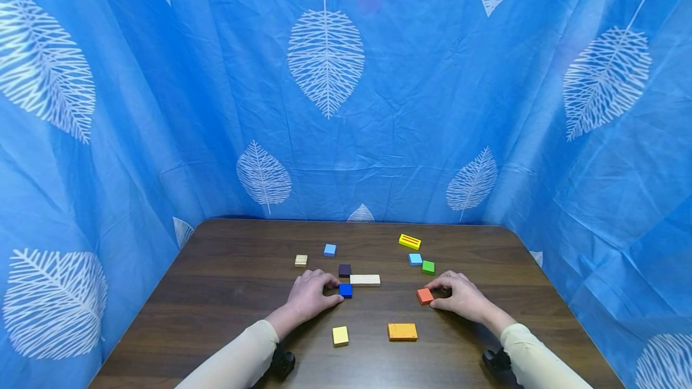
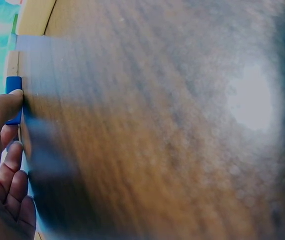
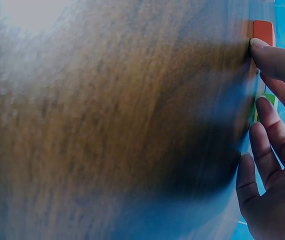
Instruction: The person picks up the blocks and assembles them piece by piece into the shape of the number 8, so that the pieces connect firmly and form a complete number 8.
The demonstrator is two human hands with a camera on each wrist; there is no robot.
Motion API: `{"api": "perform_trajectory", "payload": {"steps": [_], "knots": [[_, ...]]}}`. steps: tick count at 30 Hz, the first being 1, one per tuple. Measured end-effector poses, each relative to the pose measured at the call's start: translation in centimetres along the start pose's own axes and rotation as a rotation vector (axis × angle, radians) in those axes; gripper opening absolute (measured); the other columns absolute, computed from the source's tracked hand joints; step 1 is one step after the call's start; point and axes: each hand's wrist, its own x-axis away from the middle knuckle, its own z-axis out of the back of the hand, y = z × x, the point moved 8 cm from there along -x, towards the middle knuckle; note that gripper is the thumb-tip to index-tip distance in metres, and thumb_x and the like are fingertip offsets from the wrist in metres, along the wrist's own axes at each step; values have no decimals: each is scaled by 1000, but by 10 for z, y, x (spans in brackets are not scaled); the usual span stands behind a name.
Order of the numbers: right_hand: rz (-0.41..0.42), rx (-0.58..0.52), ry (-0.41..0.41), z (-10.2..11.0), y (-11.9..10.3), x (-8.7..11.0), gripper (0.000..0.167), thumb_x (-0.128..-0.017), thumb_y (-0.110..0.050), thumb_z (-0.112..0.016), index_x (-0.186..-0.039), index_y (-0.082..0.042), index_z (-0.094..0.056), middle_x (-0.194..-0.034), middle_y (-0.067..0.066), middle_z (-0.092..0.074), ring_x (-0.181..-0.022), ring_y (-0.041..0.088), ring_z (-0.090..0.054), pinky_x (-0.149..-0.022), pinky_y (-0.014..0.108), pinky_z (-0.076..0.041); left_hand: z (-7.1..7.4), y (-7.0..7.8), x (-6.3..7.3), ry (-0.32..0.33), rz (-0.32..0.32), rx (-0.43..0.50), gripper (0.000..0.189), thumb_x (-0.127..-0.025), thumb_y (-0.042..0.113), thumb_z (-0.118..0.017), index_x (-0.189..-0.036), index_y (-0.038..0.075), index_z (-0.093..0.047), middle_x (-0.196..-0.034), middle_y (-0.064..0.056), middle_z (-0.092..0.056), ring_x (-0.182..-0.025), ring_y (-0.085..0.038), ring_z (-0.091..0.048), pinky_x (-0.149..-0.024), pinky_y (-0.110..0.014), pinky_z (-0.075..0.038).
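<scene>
My left hand (image 1: 312,291) pinches a dark blue block (image 1: 345,291) between thumb and forefinger. In the left wrist view the thumb lies across that blue block (image 2: 14,85). Just behind it are a near-black block (image 1: 344,270) and a long cream block (image 1: 364,281). Farther right, my right hand (image 1: 460,297) pinches a red-orange block (image 1: 424,296) at its right side. The right wrist view shows the thumb tip on this red-orange block (image 3: 263,33), the other fingers loosely bent below. A green block (image 1: 428,268) sits behind the right hand.
A pale yellow block (image 1: 340,336) and a wider orange block (image 1: 402,332) lie nearer the front. Toward the back are a striped tan block (image 1: 301,261), a light blue block (image 1: 330,250), a sky-blue block (image 1: 415,259) and a yellow block with red lines (image 1: 409,241). A blue curtain (image 1: 378,155) hangs behind the table.
</scene>
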Motion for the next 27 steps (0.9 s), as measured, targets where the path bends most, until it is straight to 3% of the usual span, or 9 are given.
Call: {"api": "perform_trajectory", "payload": {"steps": [27], "knots": [[4, -12, -6, 1, 0, 2, 32, -83, -31, -87, -111, -23, -75, -110, -4, -60, -106, 22, -49, -90, 47, -45, -2, -2, -2, -21, 16, 4, 31, -85, 43, -82, -105, 19, -76, -95, 7, -62, -94, -18, -53, -84, -42, -42]]}}
